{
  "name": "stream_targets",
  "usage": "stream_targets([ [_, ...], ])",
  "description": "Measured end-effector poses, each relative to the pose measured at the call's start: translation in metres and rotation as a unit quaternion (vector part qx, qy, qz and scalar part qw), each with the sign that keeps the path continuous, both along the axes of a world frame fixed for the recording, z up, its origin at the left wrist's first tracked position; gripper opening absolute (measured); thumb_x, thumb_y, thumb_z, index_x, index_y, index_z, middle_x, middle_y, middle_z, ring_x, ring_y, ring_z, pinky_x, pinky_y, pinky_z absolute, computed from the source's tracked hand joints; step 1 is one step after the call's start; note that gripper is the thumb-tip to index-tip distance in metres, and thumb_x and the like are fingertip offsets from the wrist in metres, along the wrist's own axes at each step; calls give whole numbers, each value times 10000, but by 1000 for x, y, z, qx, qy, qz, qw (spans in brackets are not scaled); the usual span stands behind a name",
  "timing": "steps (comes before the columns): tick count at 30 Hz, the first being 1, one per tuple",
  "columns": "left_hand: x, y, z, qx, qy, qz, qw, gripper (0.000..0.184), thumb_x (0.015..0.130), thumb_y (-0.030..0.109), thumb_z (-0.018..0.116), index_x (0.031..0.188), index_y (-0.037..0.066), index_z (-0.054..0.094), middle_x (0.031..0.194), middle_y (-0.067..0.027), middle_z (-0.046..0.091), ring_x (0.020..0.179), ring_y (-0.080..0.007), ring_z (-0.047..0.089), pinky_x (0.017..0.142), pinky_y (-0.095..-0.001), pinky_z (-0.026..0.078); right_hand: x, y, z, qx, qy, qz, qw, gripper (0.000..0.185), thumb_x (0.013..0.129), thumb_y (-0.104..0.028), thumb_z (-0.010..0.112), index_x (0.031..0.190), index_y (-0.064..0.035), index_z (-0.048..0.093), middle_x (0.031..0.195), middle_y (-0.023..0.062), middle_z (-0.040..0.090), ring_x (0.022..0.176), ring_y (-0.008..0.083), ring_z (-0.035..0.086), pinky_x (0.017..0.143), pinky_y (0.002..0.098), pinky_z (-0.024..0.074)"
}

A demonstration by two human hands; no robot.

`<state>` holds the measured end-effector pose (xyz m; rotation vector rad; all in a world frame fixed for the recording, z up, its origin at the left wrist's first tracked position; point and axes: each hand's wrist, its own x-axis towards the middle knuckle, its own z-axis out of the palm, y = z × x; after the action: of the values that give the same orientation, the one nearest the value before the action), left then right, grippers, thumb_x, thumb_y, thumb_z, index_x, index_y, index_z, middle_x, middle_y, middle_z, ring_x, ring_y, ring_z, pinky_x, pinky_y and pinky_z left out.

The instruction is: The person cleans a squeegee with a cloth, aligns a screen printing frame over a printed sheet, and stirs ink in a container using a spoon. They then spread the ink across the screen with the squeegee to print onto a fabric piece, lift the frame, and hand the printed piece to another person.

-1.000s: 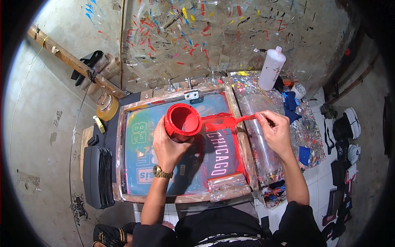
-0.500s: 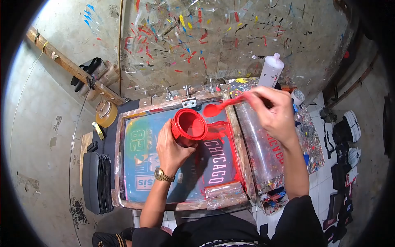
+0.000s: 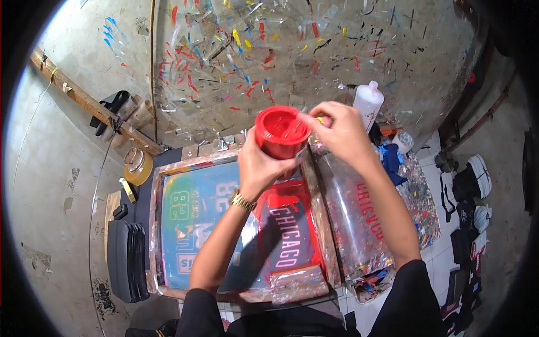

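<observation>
My left hand point(image 3: 259, 168) is wrapped round a red ink tub point(image 3: 279, 148) and holds it up over the far part of a screen-printing frame point(image 3: 197, 159). In my right hand point(image 3: 341, 132) is the handle of a red-coated spoon point(image 3: 294, 127), whose lower part is down inside the tub. The tub's mouth tilts towards me and shows red ink on its inner wall. Below, wet red ink point(image 3: 281, 195) lies on the mesh above white CHICAGO lettering point(image 3: 282, 236). A paint-spattered squeegee point(image 3: 299, 283) rests at the frame's near right corner.
A clear sheet with red lettering point(image 3: 369, 210) lies to the right. A white bottle point(image 3: 369, 104) stands behind it, near a blue cloth point(image 3: 391, 164). On the left are a jar of yellowish liquid point(image 3: 138, 168) and a stack of black pads point(image 3: 128, 261). The wall point(image 3: 314, 62) is paint-streaked.
The tub has risen away from me and slightly right. My right hand has moved left and lowered the spoon from beside the tub into it. The view has shifted slightly.
</observation>
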<state>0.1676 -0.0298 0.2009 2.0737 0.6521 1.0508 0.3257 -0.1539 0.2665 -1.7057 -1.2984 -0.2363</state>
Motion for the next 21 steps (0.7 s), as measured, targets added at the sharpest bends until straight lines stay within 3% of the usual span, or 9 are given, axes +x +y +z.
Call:
stream_targets([
  [3, 69, 4, 1, -36, -43, -26, 998, 977, 515, 323, 959, 1316, -22, 520, 1219, -210, 693, 1124, -330, 691, 974, -419, 551, 20, -37, 11, -4, 3, -70, 998, 242, 885, -242, 799, 891, -9, 734, 667, 75, 586, 569, 156, 541, 546, 330, 431],
  [9, 186, 16, -43, -71, -48, -34, 996, 1030, 499, 323, 980, 1322, -7, 456, 1247, -224, 661, 1166, -382, 653, 1017, -453, 517, -14, -115, -10, -87, 82, -47, 992, 134, 886, -155, 793, 900, -31, 741, 690, 44, 605, 581, 107, 517, 527, 290, 403],
  [11, 204, 18, -61, -88, -34, -30, 995, 1035, 496, 324, 984, 1318, -6, 450, 1251, -228, 655, 1172, -390, 647, 1020, -458, 513, -40, -138, -28, -171, 72, 19, 982, 175, 858, -225, 822, 871, -66, 750, 744, 59, 649, 628, 182, 606, 596, 332, 508],
  [13, 211, 19, -76, -102, -29, -35, 994, 1042, 508, 374, 1000, 1303, -22, 455, 1253, -243, 662, 1166, -374, 659, 1003, -448, 529, -72, -150, -47, -159, -27, 113, 980, 223, 833, -291, 834, 870, -87, 749, 878, 57, 687, 842, 225, 661, 679, 342, 554],
  [15, 209, 17, -82, -123, -19, -39, 992, 1056, 487, 351, 1002, 1301, -3, 430, 1257, -249, 639, 1179, -396, 641, 1012, -464, 515, -110, -161, -70, -172, -20, 197, 965, 271, 843, -337, 811, 897, -83, 735, 994, 56, 672, 914, 236, 657, 721, 341, 559],
  [17, 205, 15, -83, -107, 3, -51, 993, 1071, 478, 347, 1011, 1301, -6, 423, 1274, -252, 626, 1185, -394, 638, 1017, -464, 515, -139, -172, -90, -235, -11, 330, 914, 362, 866, -368, 779, 995, -36, 718, 1025, 88, 642, 992, 249, 615, 834, 344, 524],
  [21, 203, 15, -90, -37, 7, -63, 997, 1108, 485, 432, 1025, 1301, -29, 434, 1265, -249, 651, 1155, -388, 664, 1005, -448, 532, -172, -179, -112, -300, -144, 345, 878, 349, 879, -287, 679, 1099, -16, 685, 1021, 100, 640, 968, 238, 606, 846, 339, 485],
])
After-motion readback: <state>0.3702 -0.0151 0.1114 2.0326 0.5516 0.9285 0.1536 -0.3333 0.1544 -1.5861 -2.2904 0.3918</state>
